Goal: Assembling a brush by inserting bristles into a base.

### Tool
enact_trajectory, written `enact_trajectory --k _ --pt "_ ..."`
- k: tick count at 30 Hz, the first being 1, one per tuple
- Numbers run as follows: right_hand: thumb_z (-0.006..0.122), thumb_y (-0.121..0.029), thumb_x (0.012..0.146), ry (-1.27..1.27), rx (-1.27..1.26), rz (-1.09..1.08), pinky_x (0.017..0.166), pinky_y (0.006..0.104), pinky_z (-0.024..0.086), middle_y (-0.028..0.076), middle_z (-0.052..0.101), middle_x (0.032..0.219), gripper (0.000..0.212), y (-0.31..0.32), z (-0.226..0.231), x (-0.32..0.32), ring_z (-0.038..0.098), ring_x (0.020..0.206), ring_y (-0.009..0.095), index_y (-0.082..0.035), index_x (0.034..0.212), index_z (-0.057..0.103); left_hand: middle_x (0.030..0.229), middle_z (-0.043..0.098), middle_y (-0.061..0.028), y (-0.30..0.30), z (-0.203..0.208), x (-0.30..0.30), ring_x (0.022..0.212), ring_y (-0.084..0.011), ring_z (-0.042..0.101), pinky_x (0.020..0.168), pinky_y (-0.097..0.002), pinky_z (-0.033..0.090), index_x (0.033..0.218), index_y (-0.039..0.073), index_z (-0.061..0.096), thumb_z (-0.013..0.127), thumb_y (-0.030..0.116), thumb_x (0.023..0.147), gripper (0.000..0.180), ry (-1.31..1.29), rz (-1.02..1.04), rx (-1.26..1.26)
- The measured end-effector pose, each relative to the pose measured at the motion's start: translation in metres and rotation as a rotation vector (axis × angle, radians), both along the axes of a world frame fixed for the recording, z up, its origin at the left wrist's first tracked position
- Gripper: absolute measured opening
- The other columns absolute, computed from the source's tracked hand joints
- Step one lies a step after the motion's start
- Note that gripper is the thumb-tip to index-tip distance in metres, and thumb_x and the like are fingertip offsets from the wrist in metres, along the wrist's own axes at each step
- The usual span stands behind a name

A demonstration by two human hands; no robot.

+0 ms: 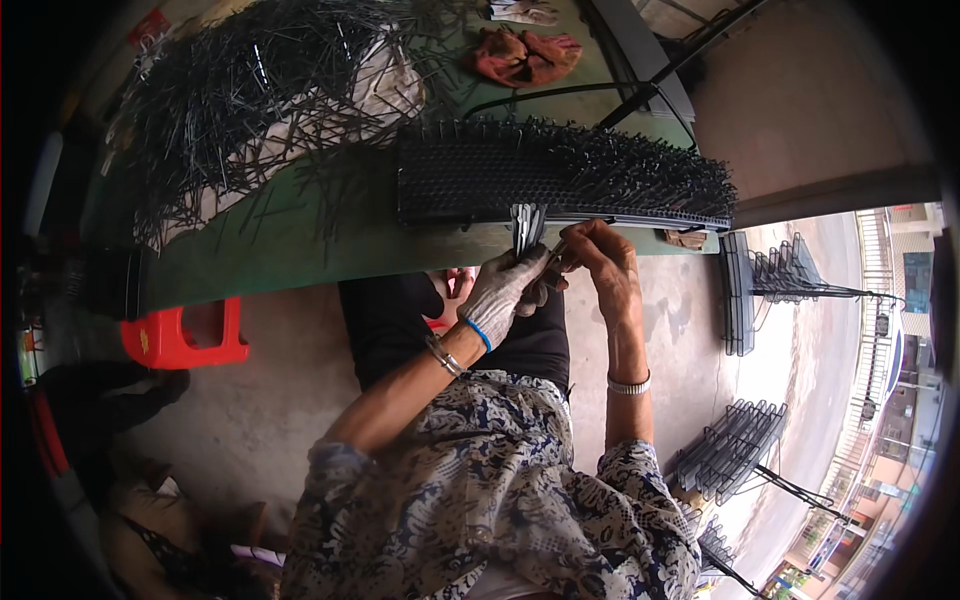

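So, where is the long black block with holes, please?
In the head view, the black block lies on the green table, above and right of centre, just beyond the gloved left hand and right of the dark rod heap.

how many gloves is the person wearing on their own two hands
1: a whitish knit glove on the left hand, which grips thin metal strips; the right hand is bare.
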State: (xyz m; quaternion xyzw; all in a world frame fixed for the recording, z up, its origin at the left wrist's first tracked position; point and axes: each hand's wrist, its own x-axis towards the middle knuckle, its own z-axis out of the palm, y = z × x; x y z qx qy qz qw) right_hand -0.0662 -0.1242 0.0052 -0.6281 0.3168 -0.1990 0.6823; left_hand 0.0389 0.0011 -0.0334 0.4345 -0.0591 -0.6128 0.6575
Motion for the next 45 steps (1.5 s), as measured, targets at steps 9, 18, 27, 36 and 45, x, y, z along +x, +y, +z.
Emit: enact_trajectory --k 9,18,27,36,45 --pt "0.056 -0.005 0.096 -0.062 -0.644 -0.493 0.071 0.0254 0.054 0.009 0.070 0.083 0.010 -0.019 0.009 -0.001 0.070 0.076 0.015 0.002 0.098 0.062 0.091 0.072 -0.0109 -0.011 -0.017 0.020 0.073 -0.0183 0.070 0.060 -0.0318 0.058 0.099 0.008 0.061 0.057 0.033 0.097 0.026 0.103 0.197 0.063" --pt "0.055 -0.004 0.096 0.056 -0.940 -0.516 0.065 0.0245 0.053 0.007 0.070 0.080 0.008 -0.031 -0.006 0.007 0.070 0.073 0.013 0.000 0.099 0.062 0.095 0.070 -0.0154 -0.013 -0.019 0.027 0.076 -0.0232 0.070 0.066 -0.0398 0.061 0.100 0.004 0.062 0.054 0.032 0.099 0.029 0.294 0.169 -0.043" --pt "0.056 -0.003 0.094 0.135 -0.953 -0.431 0.061 0.0251 0.050 0.007 0.067 0.077 0.007 -0.030 -0.002 0.004 0.069 0.069 0.013 -0.002 0.098 0.062 0.082 0.068 -0.0111 -0.013 -0.001 0.021 0.067 -0.0183 0.066 0.057 -0.0358 0.058 0.099 0.006 0.060 0.056 0.030 0.098 0.025 0.248 0.270 0.026" --pt "0.059 0.001 0.089 0.141 -1.071 -0.311 0.061 0.0270 0.048 0.007 0.060 0.079 0.009 -0.037 -0.002 0.016 0.060 0.066 0.014 -0.001 0.096 0.064 0.065 0.056 -0.0003 -0.007 -0.025 0.025 0.046 -0.0060 0.045 0.040 -0.0202 0.032 0.087 0.010 0.061 0.062 0.029 0.096 0.021 0.309 0.231 0.005" --pt "0.058 0.003 0.087 0.150 -1.175 -0.218 0.063 0.0307 0.047 0.009 0.059 0.080 0.007 -0.048 0.000 0.015 0.058 0.068 0.021 -0.002 0.090 0.061 0.068 0.057 -0.0024 -0.011 -0.012 0.018 0.046 -0.0052 0.041 0.040 -0.0193 0.026 0.091 0.010 0.059 0.066 0.024 0.093 0.016 0.244 0.236 0.029"
